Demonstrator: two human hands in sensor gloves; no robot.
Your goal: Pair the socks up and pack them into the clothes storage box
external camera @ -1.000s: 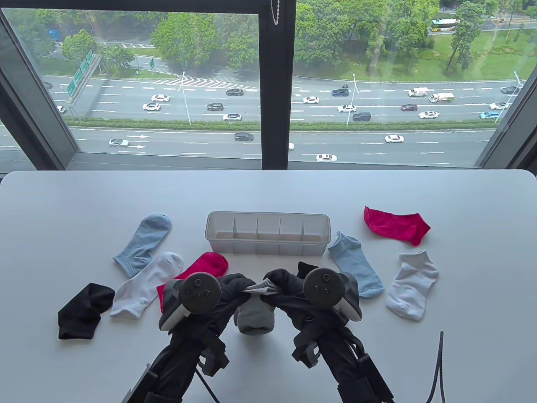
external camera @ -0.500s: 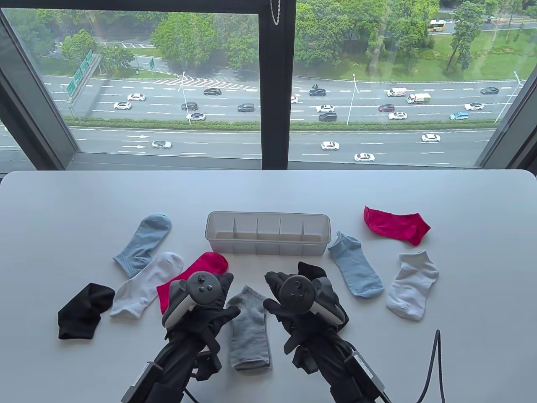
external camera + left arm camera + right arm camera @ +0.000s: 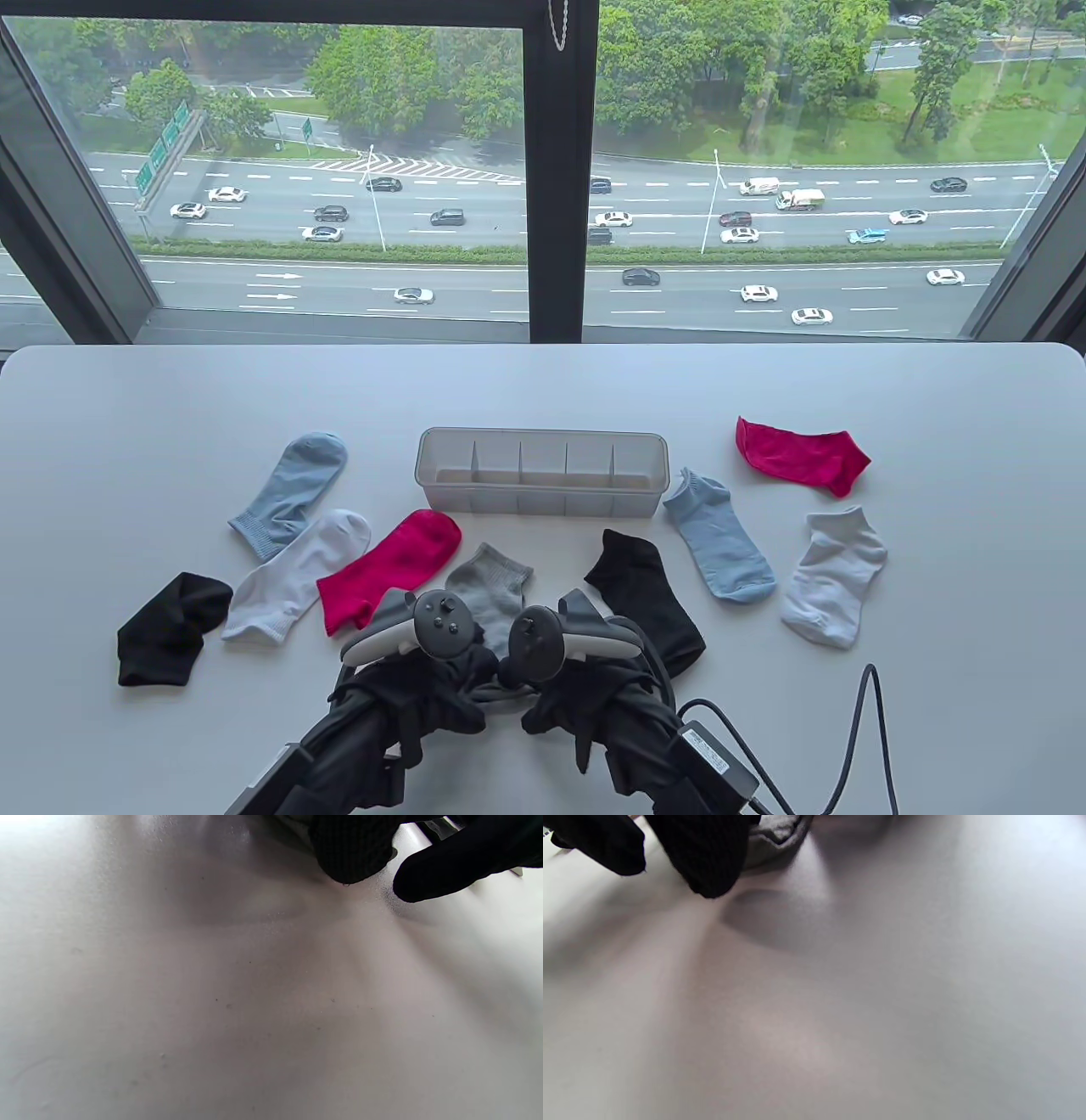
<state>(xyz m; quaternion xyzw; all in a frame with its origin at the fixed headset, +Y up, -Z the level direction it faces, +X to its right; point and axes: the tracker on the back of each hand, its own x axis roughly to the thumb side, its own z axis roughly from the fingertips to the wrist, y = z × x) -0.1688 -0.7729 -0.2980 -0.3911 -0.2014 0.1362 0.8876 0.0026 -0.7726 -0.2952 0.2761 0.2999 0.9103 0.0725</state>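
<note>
Window behind the rig is showing a multi-lane road with cars and trees. White tabletop (image 3: 170, 399) is filling the lower half of the table view, and I'm seeing all the task items lying on it.

Clothes storage box (image 3: 540, 443) is sitting at centre, translucent, with dividers splitting it into a row of compartments; nothing is showing inside them.

Socks, left side: light blue sock (image 3: 293, 492), white sock (image 3: 297, 573) just beside it, red sock (image 3: 392, 564) touching the white one, black sock (image 3: 172, 628) nearest the left.

Right side: black sock (image 3: 642, 598) in front of the box, light blue ankle sock (image 3: 719, 545), white ankle sock (image 3: 833, 576), second red sock (image 3: 799, 456) furthest back.

Grey sock (image 3: 490, 590) is lying between the red sock and the black sock, its near end hidden under my trackers.

Left hand (image 3: 424, 679) and right hand (image 3: 577, 688) are sitting close together at the near edge, trackers almost touching over the grey sock.

Left wrist view is showing dark fingers (image 3: 441, 874) near bare tabletop. Right wrist view is showing fingers (image 3: 708, 853) with grey fabric (image 3: 778, 836) right behind them.

Can't tell whether either hand is pinching the sock or just hovering; the trackers are blocking the view.
</note>
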